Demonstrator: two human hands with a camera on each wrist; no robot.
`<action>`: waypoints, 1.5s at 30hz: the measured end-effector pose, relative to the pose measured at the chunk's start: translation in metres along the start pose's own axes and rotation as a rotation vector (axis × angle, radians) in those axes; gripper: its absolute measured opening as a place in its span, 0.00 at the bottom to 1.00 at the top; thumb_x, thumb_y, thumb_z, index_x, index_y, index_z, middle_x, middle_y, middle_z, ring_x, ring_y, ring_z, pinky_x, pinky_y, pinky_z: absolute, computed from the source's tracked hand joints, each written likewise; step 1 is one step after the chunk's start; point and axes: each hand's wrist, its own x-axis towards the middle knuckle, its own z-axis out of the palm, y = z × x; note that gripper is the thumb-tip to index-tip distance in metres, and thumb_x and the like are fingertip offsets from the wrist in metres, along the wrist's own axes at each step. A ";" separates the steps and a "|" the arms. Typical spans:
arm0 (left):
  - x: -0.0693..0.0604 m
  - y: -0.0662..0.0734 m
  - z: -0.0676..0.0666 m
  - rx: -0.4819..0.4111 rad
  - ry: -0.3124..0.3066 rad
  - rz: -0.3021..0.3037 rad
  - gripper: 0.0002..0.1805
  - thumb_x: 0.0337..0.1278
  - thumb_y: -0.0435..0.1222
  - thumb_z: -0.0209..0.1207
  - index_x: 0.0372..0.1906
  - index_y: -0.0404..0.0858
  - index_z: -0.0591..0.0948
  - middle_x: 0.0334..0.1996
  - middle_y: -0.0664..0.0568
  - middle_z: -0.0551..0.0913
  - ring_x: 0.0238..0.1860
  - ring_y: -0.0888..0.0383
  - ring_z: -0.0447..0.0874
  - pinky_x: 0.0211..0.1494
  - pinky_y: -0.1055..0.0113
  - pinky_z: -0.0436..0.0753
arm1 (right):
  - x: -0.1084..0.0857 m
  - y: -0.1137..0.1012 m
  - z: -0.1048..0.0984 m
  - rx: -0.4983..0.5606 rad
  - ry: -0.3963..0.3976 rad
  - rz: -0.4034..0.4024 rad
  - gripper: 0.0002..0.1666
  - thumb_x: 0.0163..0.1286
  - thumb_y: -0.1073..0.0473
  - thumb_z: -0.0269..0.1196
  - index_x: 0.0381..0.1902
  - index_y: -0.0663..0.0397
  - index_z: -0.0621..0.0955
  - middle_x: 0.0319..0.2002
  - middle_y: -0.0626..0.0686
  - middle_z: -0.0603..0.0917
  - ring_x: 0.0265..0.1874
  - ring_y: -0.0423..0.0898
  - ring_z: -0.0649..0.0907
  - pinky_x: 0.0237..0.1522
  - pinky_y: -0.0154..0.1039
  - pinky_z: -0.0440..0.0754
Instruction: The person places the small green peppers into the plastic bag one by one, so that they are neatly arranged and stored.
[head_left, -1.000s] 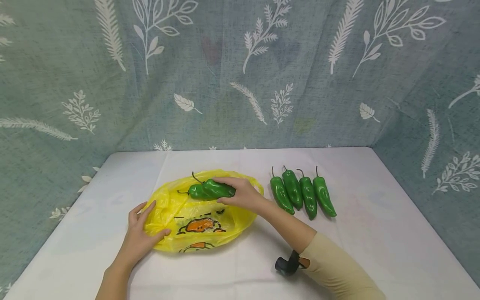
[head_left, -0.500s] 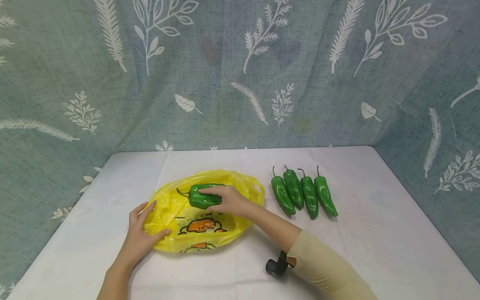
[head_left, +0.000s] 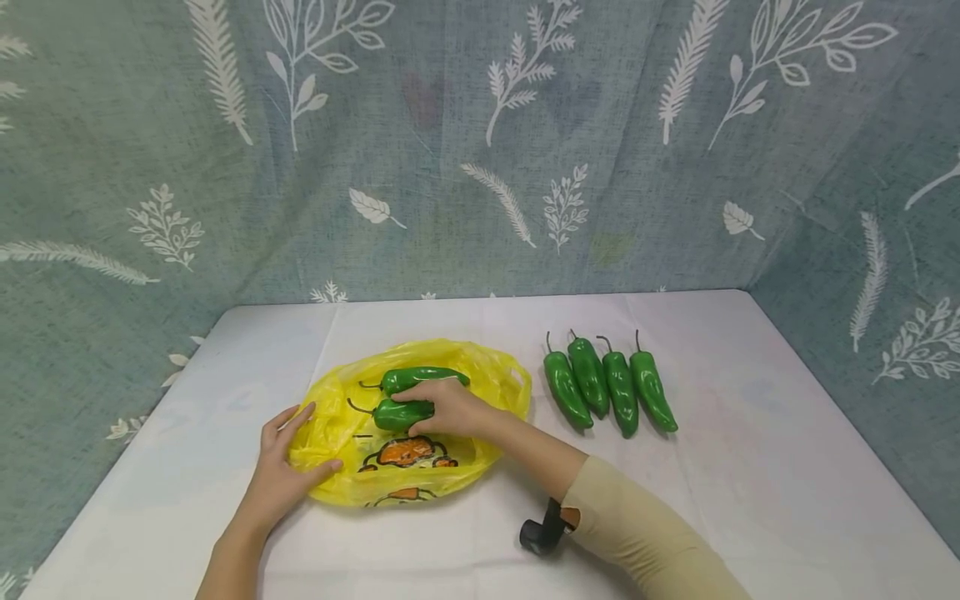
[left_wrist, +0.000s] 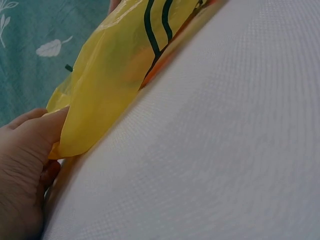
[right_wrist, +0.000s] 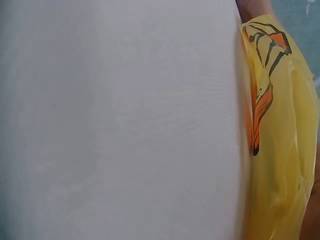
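A yellow plastic bag (head_left: 491, 367) with orange and black printing lies spread on the table, its mouth facing up. My left hand (head_left: 281, 475) grips the bag's left edge, thumb toward the front and fingers toward the back; in the left wrist view the bag (left_wrist: 102, 90) partly hides the thumb. Over the middle of the bag, my right hand (head_left: 453, 408) holds a green chili pepper (head_left: 396, 414), its stem pointing left. Just behind it, a second green pepper (head_left: 427, 377) lies in the bag. The right wrist view shows the bag's outer side (right_wrist: 280, 125); the held pepper is hidden there.
Several green peppers (head_left: 618, 392) lie side by side on the white table (head_left: 750, 483), right of the bag, stems toward the back. A patterned grey-green cloth (head_left: 420, 250) hangs behind and at both sides. A black wrist camera (head_left: 542, 535) sits on the right forearm.
My right hand has shifted left and toward me with one pepper, leaving the other behind it in the bag. The left hand and the row of peppers have stayed put.
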 end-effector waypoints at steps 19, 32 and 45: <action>-0.001 0.002 0.000 0.010 -0.007 0.004 0.54 0.41 0.43 0.72 0.74 0.48 0.55 0.70 0.39 0.47 0.68 0.28 0.48 0.61 0.27 0.54 | -0.005 0.003 -0.005 0.088 0.008 0.033 0.31 0.57 0.52 0.70 0.60 0.47 0.77 0.60 0.49 0.77 0.61 0.46 0.74 0.62 0.35 0.71; -0.002 0.002 0.000 0.002 -0.015 -0.015 0.53 0.42 0.43 0.72 0.74 0.49 0.54 0.71 0.39 0.46 0.68 0.28 0.47 0.61 0.27 0.53 | -0.027 0.010 -0.027 0.150 0.045 0.039 0.35 0.56 0.51 0.70 0.62 0.51 0.75 0.58 0.50 0.79 0.57 0.45 0.77 0.60 0.37 0.74; -0.002 0.003 0.000 0.002 -0.018 0.005 0.53 0.42 0.42 0.72 0.74 0.48 0.55 0.70 0.39 0.47 0.68 0.28 0.48 0.61 0.28 0.54 | -0.054 0.016 -0.050 0.275 0.161 -0.053 0.36 0.55 0.57 0.71 0.61 0.62 0.74 0.57 0.56 0.79 0.54 0.52 0.79 0.57 0.52 0.76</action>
